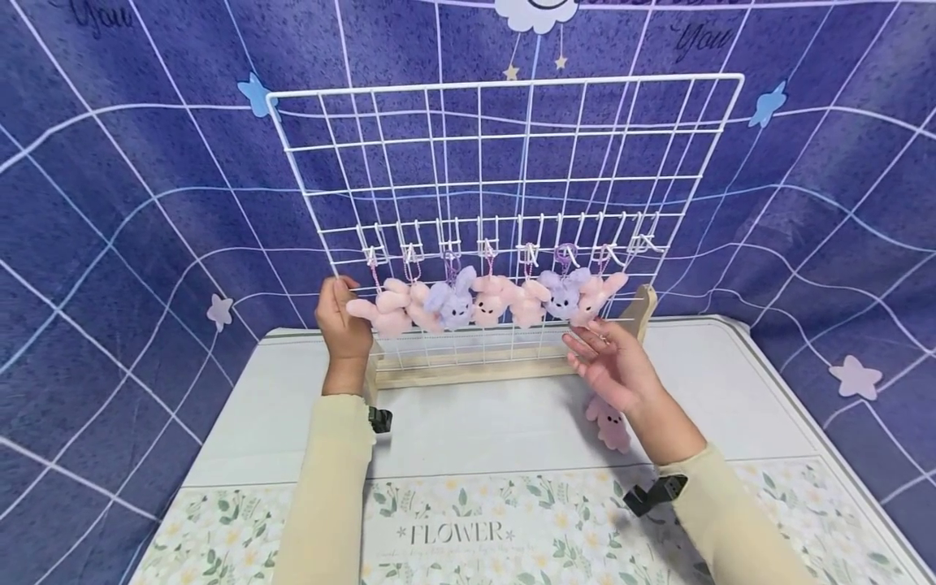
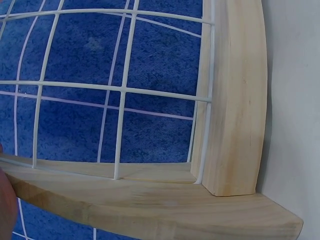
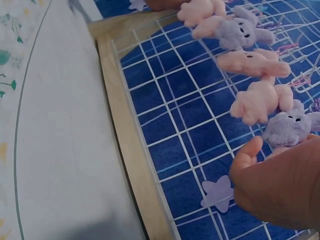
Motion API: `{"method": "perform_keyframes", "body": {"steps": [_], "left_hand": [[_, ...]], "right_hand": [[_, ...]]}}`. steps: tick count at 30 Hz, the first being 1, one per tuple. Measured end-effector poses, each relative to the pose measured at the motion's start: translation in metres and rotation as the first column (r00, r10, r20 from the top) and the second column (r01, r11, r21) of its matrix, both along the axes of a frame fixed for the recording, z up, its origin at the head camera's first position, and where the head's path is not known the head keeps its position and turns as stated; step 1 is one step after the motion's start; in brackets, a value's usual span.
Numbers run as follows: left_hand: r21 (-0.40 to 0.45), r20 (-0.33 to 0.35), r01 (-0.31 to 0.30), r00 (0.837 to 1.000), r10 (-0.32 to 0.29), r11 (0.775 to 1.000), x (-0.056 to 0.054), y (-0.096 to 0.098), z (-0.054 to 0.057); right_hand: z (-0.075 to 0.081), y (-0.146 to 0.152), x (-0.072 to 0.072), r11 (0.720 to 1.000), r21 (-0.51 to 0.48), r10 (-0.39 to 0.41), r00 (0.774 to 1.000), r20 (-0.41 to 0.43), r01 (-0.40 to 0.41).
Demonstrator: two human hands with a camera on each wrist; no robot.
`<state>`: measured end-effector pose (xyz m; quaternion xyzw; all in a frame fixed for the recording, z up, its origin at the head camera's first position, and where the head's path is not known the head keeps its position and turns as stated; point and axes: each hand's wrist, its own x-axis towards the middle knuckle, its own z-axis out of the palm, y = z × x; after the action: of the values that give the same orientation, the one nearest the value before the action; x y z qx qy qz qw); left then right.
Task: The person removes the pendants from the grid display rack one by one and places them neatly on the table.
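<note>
The left hand [image 1: 345, 325] grips the wooden stand [image 2: 150, 200], maybe to stop wobbling, while the right hand [image 1: 617, 366], fingers loose, is by a pink bunny [image 1: 595, 296].

You are at a small tabletop display nook, arranged like a little shop stand; whether it sits in a home or a real shop, you cannot tell. Starry purple-blue cloth [image 1: 120, 321] surrounds your white table [image 1: 468, 435] at the back and both sides, and a flowery mat [image 1: 420, 500] printed "FLOWER" covers its near part. Before you, plush keychains [image 1: 488, 302] hang in a row from a white wire grid [image 1: 479, 85], merchandise-style.
</note>
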<state>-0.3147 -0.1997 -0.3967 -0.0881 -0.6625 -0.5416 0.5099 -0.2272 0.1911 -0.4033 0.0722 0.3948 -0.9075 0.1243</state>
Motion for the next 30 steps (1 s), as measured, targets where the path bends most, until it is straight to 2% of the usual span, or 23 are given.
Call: {"method": "perform_keyframes", "body": {"steps": [4,8,11,18,23,30], "left_hand": [[-0.003,0.005,-0.004,1.0,0.004,1.0,0.01,0.006,0.008],[0.001,0.014,-0.01,1.0,0.01,1.0,0.012,0.006,0.01],[0.013,0.013,0.009,1.0,-0.009,1.0,0.014,0.006,0.011],[0.02,-0.004,0.044,0.999,-0.043,0.999,0.013,0.007,0.01],[0.019,-0.011,0.033,0.999,-0.032,0.999,0.013,0.005,0.011],[0.022,-0.011,0.038,0.999,-0.038,0.999,0.012,0.007,0.012]], "right_hand": [[0.002,0.001,0.002,0.997,-0.074,-0.017,1.0,-0.026,0.015],[0.007,0.0,0.003,0.998,-0.064,-0.021,0.994,-0.107,0.014],[0.012,0.0,0.004,0.999,-0.038,-0.013,0.984,-0.178,0.006],[0.022,0.002,0.008,0.995,0.09,-0.002,0.952,-0.307,0.031],[0.033,0.0,0.012,0.997,0.061,-0.012,0.915,-0.403,0.04],[0.043,0.0,0.018,0.988,0.118,-0.03,0.881,-0.472,0.097]]}}
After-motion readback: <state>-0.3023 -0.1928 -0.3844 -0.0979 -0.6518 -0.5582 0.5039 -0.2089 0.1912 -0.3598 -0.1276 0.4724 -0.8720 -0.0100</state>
